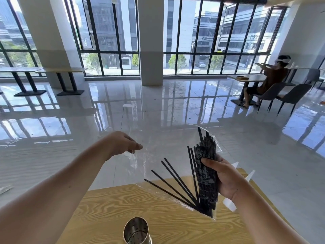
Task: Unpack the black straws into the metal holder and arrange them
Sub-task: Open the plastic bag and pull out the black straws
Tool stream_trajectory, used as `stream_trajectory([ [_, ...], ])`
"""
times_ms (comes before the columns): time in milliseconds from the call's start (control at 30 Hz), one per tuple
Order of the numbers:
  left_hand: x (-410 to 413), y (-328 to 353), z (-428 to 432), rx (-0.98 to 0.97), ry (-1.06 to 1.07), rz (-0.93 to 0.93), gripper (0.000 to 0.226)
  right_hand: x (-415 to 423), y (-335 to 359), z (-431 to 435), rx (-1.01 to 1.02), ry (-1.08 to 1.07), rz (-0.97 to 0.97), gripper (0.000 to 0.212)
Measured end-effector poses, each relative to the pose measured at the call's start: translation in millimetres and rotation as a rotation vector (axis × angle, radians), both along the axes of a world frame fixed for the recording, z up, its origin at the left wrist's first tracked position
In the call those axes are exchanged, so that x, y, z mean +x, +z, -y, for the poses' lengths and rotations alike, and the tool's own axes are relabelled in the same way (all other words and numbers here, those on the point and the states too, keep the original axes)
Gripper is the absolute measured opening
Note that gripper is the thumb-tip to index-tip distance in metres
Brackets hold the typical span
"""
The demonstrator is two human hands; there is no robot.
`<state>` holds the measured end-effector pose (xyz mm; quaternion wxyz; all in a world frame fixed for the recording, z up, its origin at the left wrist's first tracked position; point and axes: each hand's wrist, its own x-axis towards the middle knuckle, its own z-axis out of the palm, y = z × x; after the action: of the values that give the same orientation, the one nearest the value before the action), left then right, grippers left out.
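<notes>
The left hand [123, 143] is held in the air beyond the holder [136, 231] and slightly to its left, its fingers curled and the thumb and fingertips pinching one edge of the clear bag [149, 155]; the bag stretches from that pinch away to the right of the holder, slack and crinkled; the holder itself, a perforated metal cup, stands upright on the wooden table [105, 208] at the near edge of the view, and no straw shows in it; the black straws [207, 173] are all above the table beyond and to the right of the holder, still within the bag; several of them fan out leftward from the bundle's lower end, tilted over the table, while the rest stand packed together and nearly upright; the right hand [223, 176], further right of the holder, grips that bundle through the film, fingers wrapped round its middle; far beyond the holder and well to its right, a person [270, 80] sits at another table with arms stretched forward.
</notes>
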<state>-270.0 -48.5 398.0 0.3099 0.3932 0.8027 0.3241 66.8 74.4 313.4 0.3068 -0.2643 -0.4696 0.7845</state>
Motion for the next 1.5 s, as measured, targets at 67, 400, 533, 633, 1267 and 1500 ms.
stream_trajectory([
  [67,8.0,-3.5,-3.6,0.078,0.033,0.023,0.028,0.3,-1.3,-0.8,-0.006,0.007,-0.015,0.033],
  [400,24.2,10.8,14.6,0.468,-0.226,0.445,0.019,-2.7,-13.2,-5.6,0.024,-0.279,0.088,0.048],
  [533,18.5,8.6,14.9,0.456,-0.183,0.373,0.01,-6.4,-10.3,-5.2,0.003,-0.252,0.058,0.04],
  [633,14.2,3.7,17.4,0.447,-0.125,0.215,0.009,-8.0,-8.4,-7.1,0.032,-0.193,0.063,0.039],
  [1267,22.8,-20.2,41.0,0.557,0.015,0.378,0.017,-37.0,17.1,-24.8,0.443,-0.483,0.189,0.018],
  [1500,23.1,-19.6,52.2,0.574,0.007,0.481,0.015,-31.8,9.8,-30.2,0.382,-0.487,0.142,0.034],
])
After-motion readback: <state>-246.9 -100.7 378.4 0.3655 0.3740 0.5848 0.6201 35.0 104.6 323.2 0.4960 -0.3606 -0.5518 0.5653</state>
